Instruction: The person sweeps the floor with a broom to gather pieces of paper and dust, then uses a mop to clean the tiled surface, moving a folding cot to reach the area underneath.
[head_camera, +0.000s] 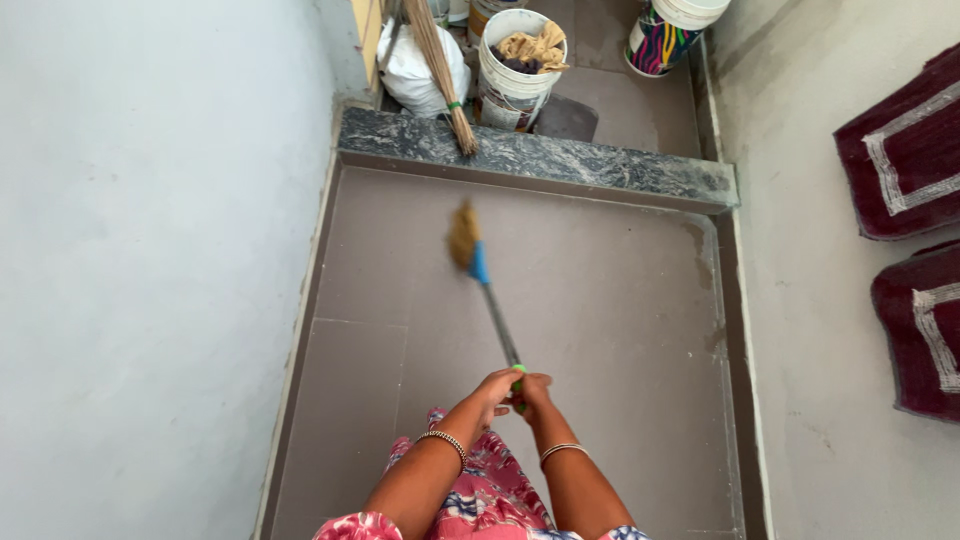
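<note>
Low at the near edge of the floor (600, 300), both hands sit stacked on the green end of the mop (485, 275). Left hand (494, 388) and right hand (535, 392) are each clamped round the handle, touching each other, left slightly ahead. Bangle on each wrist.

Mop's long axis runs from the hands up and slightly left toward the stone step (540, 160). Head is blurred, tan with a blue collar, out over mid-floor, well apart from the hands and short of the step. Cannot tell whether the head touches the tile.

Left hand is the nearer one to the head; the handle leans to that side, toward the left wall (150, 250).

Beyond the step: broom (440, 70) leaning upright, white bucket (510, 70) with rags in it, white sack (415, 70) just beside the broom, striped bucket (665, 35) at the far right corner. Two maroon mats (905, 140) lie on the right ledge.
</note>
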